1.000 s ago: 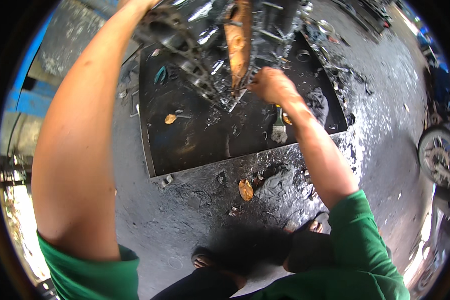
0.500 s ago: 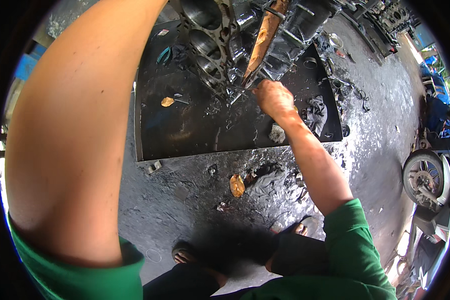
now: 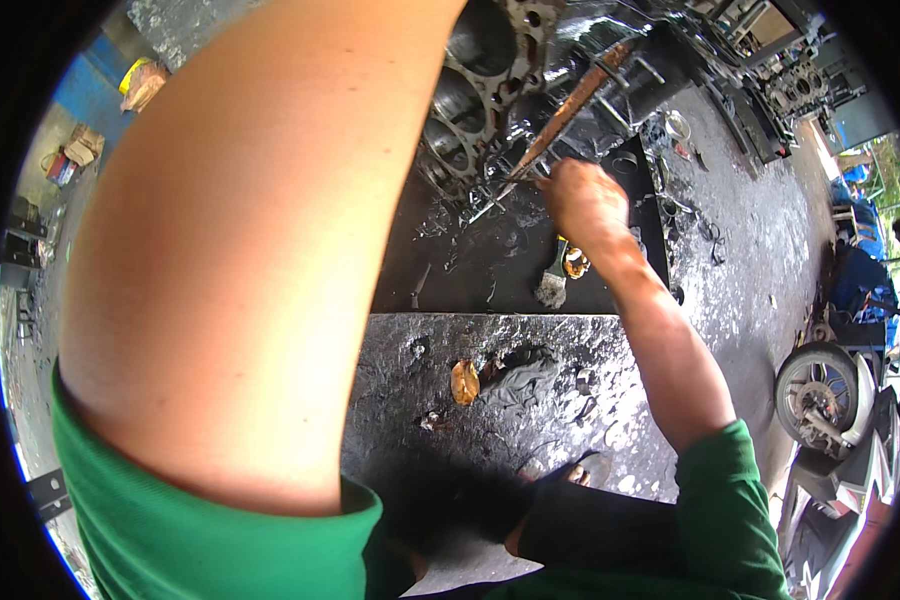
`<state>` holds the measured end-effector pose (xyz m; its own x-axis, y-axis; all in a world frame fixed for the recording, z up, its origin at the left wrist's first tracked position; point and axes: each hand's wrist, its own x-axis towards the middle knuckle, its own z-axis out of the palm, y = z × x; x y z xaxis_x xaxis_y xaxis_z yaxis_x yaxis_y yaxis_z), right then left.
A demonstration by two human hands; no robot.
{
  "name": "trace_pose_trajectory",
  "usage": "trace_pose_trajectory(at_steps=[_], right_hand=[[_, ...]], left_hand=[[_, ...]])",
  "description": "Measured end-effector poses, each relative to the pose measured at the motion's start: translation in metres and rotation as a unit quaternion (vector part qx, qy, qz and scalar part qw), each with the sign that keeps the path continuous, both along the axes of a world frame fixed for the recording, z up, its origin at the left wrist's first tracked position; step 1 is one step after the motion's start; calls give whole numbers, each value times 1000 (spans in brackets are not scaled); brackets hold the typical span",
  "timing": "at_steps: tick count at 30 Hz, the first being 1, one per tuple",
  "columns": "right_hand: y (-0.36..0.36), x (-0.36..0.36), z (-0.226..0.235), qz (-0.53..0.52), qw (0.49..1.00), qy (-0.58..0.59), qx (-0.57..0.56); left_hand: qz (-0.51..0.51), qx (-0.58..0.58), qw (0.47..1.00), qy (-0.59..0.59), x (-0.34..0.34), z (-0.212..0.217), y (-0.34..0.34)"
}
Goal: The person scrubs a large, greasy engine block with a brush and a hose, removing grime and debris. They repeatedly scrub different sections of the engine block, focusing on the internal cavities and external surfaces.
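Observation:
A greasy engine block (image 3: 513, 75) with large round cylinder bores stands on a black metal sheet (image 3: 450, 275). A long rusty-brown strip (image 3: 577, 100) runs along its right side. My right hand (image 3: 588, 207) is at the block's near end, fingers curled together around something thin and dark that I cannot make out. My left forearm crosses the left half of the picture and leaves at the top, so my left hand is out of sight. Below my right hand lies a paintbrush (image 3: 552, 283) with pale bristles, beside a small yellowish ring-like thing (image 3: 576, 263).
On the oily floor near the sheet's front edge lie a dark rag (image 3: 520, 378) and a yellow-brown leaf-like piece (image 3: 465, 382). A motorcycle wheel (image 3: 817, 398) stands at the right. More engine parts (image 3: 798, 90) sit at the far right. My sandalled foot (image 3: 582, 472) is below.
The view has shifted, and my left forearm now covers more of the block and the sheet. My right hand stays at the block's near end. The paintbrush's handle has come into sight.

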<state>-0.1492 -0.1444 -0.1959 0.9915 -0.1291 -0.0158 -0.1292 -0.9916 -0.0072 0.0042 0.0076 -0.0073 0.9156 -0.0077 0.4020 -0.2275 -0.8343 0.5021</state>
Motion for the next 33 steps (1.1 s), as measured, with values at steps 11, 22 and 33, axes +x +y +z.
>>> trace_pose_trajectory(at_steps=[11, 22, 33], right_hand=[[6, 1, -9, -22, 998, 36, 40], [-26, 18, -40, -53, 989, 132, 39], [-16, -8, -52, -11, 992, 39, 123]], left_hand=[[-15, 1, 1000, 0, -1, 0, 4], [-7, -3, 1000, -5, 1, 0, 5], [-10, 96, 994, -54, 30, -5, 0]])
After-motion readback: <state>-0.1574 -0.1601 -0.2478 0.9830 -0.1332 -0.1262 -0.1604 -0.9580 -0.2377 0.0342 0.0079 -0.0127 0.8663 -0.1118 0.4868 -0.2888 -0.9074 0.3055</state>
